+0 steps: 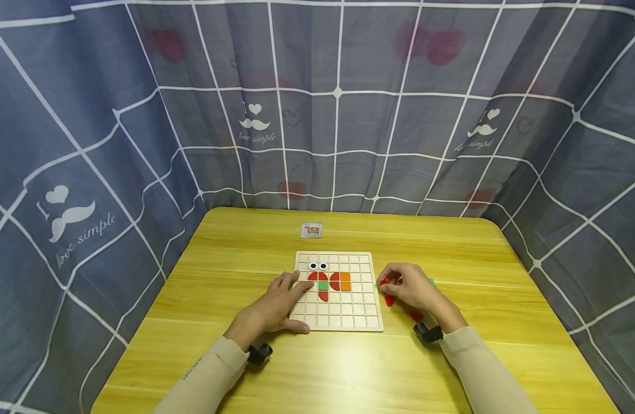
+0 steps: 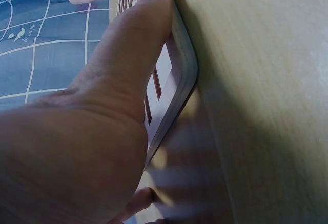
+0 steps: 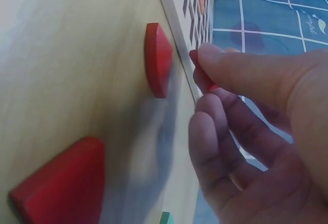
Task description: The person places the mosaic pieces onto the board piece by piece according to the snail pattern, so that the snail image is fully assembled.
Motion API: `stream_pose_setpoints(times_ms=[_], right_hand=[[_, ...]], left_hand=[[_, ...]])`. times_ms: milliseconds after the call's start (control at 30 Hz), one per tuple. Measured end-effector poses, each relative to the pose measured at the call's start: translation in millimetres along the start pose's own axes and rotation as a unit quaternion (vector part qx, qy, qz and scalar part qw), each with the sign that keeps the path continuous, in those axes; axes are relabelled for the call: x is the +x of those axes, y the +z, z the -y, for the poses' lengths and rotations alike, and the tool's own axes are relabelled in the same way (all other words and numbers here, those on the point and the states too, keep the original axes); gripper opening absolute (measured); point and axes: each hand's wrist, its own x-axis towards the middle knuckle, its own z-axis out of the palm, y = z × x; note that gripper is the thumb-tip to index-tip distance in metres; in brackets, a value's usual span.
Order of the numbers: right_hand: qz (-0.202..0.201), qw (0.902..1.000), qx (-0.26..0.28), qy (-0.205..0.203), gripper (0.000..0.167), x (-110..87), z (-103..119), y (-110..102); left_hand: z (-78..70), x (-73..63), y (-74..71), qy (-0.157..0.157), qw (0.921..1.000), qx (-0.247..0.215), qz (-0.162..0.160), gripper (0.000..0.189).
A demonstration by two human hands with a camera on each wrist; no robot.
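Observation:
My left hand [image 1: 276, 306] lies spread over the left side of a wooden grid board [image 1: 359, 323], its thumb at the near edge. The board carries two eye pieces [image 1: 318, 266], red rounded pieces [image 1: 335, 282], a green square [image 1: 323, 285] and orange squares [image 1: 345, 276]. Just right of the board, my right hand [image 1: 408, 284] pinches a small red piece [image 3: 203, 73] between thumb and fingertips. Beneath that hand, a red quarter-round piece [image 3: 160, 60] lies on the table close to the board's edge.
Another red piece [image 3: 66, 188] lies nearer the right wrist, and a green piece [image 1: 432, 282] is partly hidden behind the right hand. A small picture card [image 1: 311, 230] lies beyond the board on the wooden table [image 1: 234, 241]. Checked curtains [image 1: 307, 121] surround the table.

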Motion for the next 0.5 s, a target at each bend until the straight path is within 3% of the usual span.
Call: stream_pose_setpoints(times_ms=[300,500], right_hand=[[-0.024,0.9997,0.009,0.007,0.011,5.6,8,0],[-0.024,0.9997,-0.003,0.001,0.021,10.7,12,3]], left_hand=[[-0.5,0.6,0.4,-0.001,1.0,0.004,0.0,0.107],[-0.6,0.0,0.0,-0.001,1.0,0.005,0.001,0.107]])
